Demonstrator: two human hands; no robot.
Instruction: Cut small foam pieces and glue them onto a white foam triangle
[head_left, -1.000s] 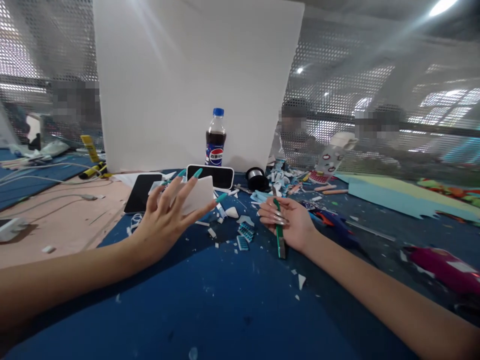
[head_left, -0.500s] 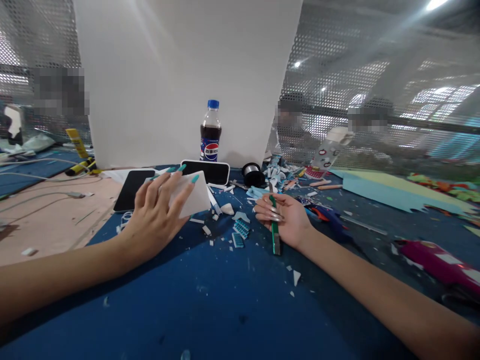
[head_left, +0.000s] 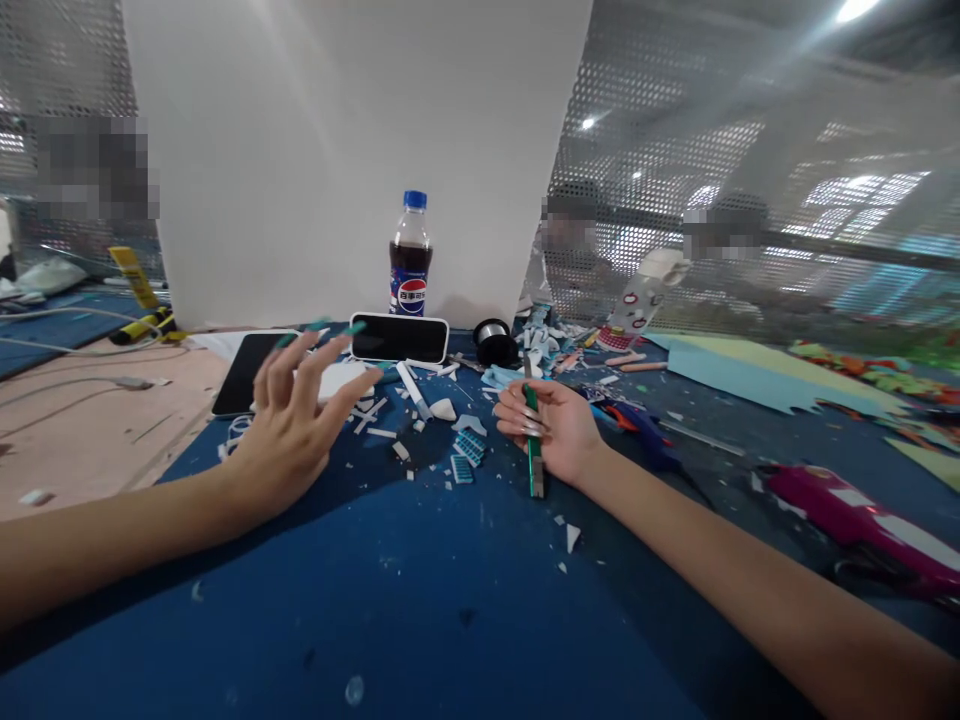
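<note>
My left hand (head_left: pixel 296 410) is above the left part of the blue table, fingers spread and slightly blurred. Behind its thumb and fingers shows a white flat piece (head_left: pixel 343 380), partly hidden; I cannot tell whether they touch it. A black-screened phone (head_left: pixel 244 375) lies left of these fingers. My right hand (head_left: pixel 555 430), palm partly up, has its fingers curled around a green utility knife (head_left: pixel 535 450). Small blue-and-white ribbed pieces (head_left: pixel 469 447) and white scraps lie between both hands.
A white-framed phone (head_left: pixel 400 338) leans before a cola bottle (head_left: pixel 411 270) and a tall white board (head_left: pixel 360 120). A wire spool (head_left: pixel 495 345) and heaped scraps stand at the back. Rightward are a blue glue gun (head_left: pixel 649 435), a magenta tool (head_left: pixel 855 520) and a tilted drinking bottle (head_left: pixel 641 298).
The white piece has gone from tilted up to lower and flatter, and my left fingers have spread. My right hand keeps its grip on the knife. The whole view has shifted slightly.
</note>
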